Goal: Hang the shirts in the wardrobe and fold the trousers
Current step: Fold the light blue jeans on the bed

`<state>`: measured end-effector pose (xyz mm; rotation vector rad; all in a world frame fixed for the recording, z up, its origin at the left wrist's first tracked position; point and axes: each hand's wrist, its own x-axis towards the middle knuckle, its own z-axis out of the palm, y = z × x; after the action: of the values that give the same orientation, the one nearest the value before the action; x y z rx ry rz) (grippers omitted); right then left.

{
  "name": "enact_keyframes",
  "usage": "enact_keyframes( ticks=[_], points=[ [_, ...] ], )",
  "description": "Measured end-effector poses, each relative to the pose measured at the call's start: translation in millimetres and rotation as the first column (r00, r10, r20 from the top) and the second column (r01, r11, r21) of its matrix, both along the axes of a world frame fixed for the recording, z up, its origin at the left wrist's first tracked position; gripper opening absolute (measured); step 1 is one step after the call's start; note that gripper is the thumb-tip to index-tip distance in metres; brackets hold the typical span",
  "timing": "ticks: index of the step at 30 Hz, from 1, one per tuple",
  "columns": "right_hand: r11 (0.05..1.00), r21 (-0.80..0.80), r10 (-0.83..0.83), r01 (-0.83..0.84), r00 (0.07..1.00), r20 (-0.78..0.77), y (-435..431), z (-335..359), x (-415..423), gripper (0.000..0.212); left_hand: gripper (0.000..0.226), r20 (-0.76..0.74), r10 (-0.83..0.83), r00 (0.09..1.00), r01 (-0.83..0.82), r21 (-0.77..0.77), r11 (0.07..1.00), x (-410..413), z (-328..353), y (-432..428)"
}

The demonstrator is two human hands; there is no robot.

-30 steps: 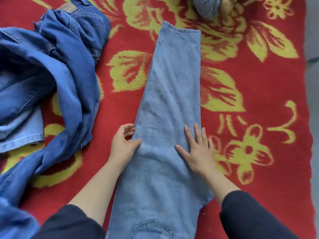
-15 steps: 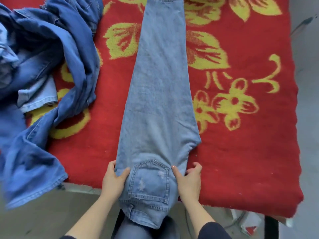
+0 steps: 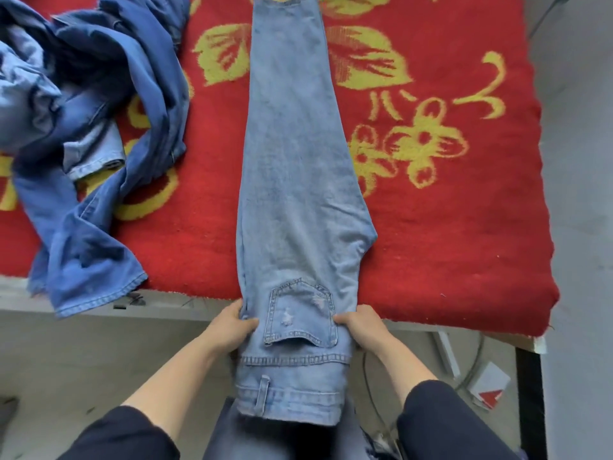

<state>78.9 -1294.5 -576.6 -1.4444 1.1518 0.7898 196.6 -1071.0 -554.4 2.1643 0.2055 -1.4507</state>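
Two grips, both clamped on the light-blue jeans [image 3: 298,177]. Left grip [image 3: 232,330] pinches the left edge beside the back pocket [image 3: 300,313], thumb on top and fingers tucked under the cloth. Right grip [image 3: 361,327] does the same on the right edge. Both sit at the worktop's [image 3: 185,305] near edge. Dark sleeves [image 3: 441,423] on both forearms.

Waistband [image 3: 288,400] hangs off the near edge, belt loop showing. Jeans are folded lengthwise, leg on leg, flat on the red blanket [image 3: 447,227] with yellow flowers. They run from the near edge straight toward the far edge, and the far end goes out of view at the top. Crotch point sticks out to the right just past the pocket.

Pile of darker denim [image 3: 93,94] is bunched on the worktop's left side, apart from the jeans, with one piece draping over the near edge. White-and-red box [image 3: 491,390] sits on the floor below the near-right corner.
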Motion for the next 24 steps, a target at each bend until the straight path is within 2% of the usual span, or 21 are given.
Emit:
enact_keyframes(
  ticks=[2, 4, 6, 8, 10, 11, 13, 14, 15, 17, 19, 21, 24],
  points=[
    [0.994, 0.106, 0.032, -0.023, 0.996, -0.084, -7.0, 11.0, -14.6, 0.012, 0.028, -0.249, 0.094, 0.964, -0.099, -0.008, 0.995, -11.7, 11.2, 1.3],
    [0.989, 0.147, 0.025, -0.008, 0.992, -0.12, -15.5, 18.7, -20.6, 0.02, 0.025, -0.376, 0.12, 0.919, -0.128, 0.003, 0.992, -14.1, 19.7, 0.7],
    [0.996, 0.083, -0.012, 0.017, 0.998, -0.066, -26.2, 25.9, -13.4, 0.021, 0.027, -0.351, 0.141, 0.926, -0.158, -0.02, 0.987, -3.4, 24.5, -2.6],
    [0.996, -0.01, -0.092, 0.093, 0.992, 0.08, -37.7, 32.1, 2.9, 0.018, 0.043, -0.295, 0.245, 0.924, -0.284, -0.097, 0.954, 14.7, 30.1, -11.7],
    [0.96, 0.053, -0.279, 0.274, 0.942, 0.187, -47.6, 39.3, 26.1, 0.041, 0.071, -0.249, 0.419, 0.873, -0.466, -0.173, 0.868, 38.2, 36.6, -22.7],
    [0.929, 0.127, -0.368, 0.348, 0.907, 0.203, -52.1, 44.5, 38.6, 0.042, 0.074, -0.263, 0.494, 0.828, -0.55, -0.211, 0.808, 51.1, 40.0, -28.1],
    [0.868, 0.251, -0.481, 0.429, 0.852, 0.207, -60.5, 56.7, 66.8, 0.015, 0.049, -0.349, 0.555, 0.755, -0.649, -0.283, 0.706, 78.8, 49.8, -41.2],
    [0.834, 0.285, -0.533, 0.472, 0.822, 0.198, -64.8, 61.0, 81.7, 0.016, 0.034, -0.364, 0.576, 0.732, -0.677, -0.297, 0.673, 92.8, 54.5, -47.4],
    [0.8, 0.311, -0.581, 0.513, 0.791, 0.192, -69.2, 64.2, 97.2, 0.024, 0.028, -0.371, 0.603, 0.706, -0.706, -0.312, 0.635, 106.6, 56.7, -53.2],
    [0.75, 0.355, -0.645, 0.558, 0.735, 0.207, -76.8, 68.3, 128.9, 0.027, 0.037, -0.428, 0.63, 0.648, -0.762, -0.353, 0.543, 133.1, 56.6, -65.0],
    [0.769, 0.371, -0.623, 0.52, 0.738, 0.257, -83.2, 67.3, 158.3, 0.023, 0.035, -0.473, 0.656, 0.588, -0.808, -0.37, 0.457, 157.4, 54.8, -77.5],
    [0.834, 0.342, -0.54, 0.433, 0.768, 0.343, -86.8, 63.3, 186.5, 0.019, 0.026, -0.449, 0.715, 0.536, -0.84, -0.371, 0.397, 181.8, 47.7, -87.7],
    [0.92, 0.219, -0.389, 0.324, 0.823, 0.415, -93.9, 50.8, 223.7, 0.009, 0.021, -0.42, 0.73, 0.539, -0.833, -0.394, 0.389, 216.8, 34.4, -100.4]
  ],
)
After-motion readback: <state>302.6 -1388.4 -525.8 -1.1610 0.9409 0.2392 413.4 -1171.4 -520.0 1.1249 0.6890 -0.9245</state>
